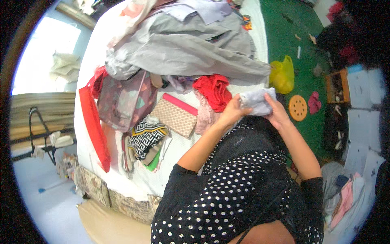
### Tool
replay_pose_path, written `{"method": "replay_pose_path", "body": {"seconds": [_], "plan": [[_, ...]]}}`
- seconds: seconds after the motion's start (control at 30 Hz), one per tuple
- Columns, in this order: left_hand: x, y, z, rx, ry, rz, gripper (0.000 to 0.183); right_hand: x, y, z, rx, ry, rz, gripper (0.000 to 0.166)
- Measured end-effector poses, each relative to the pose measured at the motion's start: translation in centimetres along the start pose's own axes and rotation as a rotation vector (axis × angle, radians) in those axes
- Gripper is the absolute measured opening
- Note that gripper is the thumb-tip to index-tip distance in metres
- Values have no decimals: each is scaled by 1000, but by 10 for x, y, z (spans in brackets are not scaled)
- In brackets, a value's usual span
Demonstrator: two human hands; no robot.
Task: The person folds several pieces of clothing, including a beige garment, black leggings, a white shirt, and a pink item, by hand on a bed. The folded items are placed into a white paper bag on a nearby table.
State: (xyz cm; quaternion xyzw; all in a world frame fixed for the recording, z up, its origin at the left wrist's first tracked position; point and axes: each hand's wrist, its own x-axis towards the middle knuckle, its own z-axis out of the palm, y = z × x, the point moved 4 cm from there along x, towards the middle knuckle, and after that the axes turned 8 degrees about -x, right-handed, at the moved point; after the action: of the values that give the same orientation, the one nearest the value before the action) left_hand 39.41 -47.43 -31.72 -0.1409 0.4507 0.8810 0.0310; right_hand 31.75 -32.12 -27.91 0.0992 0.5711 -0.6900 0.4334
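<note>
Between my two hands is a small folded pale lavender-white cloth (258, 99), held above the bed's right edge. My left hand (236, 110) grips its left end, with the thumb along the lower edge. At the other end my right hand (276, 110) holds it, thumb on top. Just left of my left hand lies a crumpled red cloth (213, 91), with a pink lacy cloth (204, 114) below it. A checked beige box or pouch (175, 117) with a pink strip (180, 104) rests farther left on the white bedcover (179, 152).
A large grey garment (189, 52) spreads across the bed. On the left are a patterned sheer bag (122, 100), a red fabric strip (94, 128) and folded patterned cloths (147, 134). A yellow plastic bag (281, 74) and an orange round stool (297, 108) stand on the green floor.
</note>
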Motion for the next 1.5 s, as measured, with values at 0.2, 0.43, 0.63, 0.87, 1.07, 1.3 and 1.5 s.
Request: {"method": "replay_pose_path", "body": {"seconds": [0.2, 0.43, 0.63, 0.87, 1.07, 1.3, 1.5], "plan": [[-3, 13, 17, 300, 7, 159, 63, 19, -21, 4, -252, 249, -348, 48], [0, 13, 18, -240, 34, 184, 40, 19, -26, 29, -210, 221, -535, 37], [-10, 20, 11, -290, 58, 96, 32, 32, -9, 41, 121, 77, -212, 39], [-48, 74, -14, -485, 114, 175, 48, 24, -18, 38, -281, -69, -308, 51], [-135, 168, -125, -401, 553, 527, 41, 23, 4, 20, -1554, -19, -603, 30], [-246, 237, -312, -17, 1001, 595, 37, 28, 28, -3, -1407, -1, -812, 19], [-234, 250, -411, 201, 1037, 157, 53, 27, 25, 1, -1469, 7, -841, 19]]}}
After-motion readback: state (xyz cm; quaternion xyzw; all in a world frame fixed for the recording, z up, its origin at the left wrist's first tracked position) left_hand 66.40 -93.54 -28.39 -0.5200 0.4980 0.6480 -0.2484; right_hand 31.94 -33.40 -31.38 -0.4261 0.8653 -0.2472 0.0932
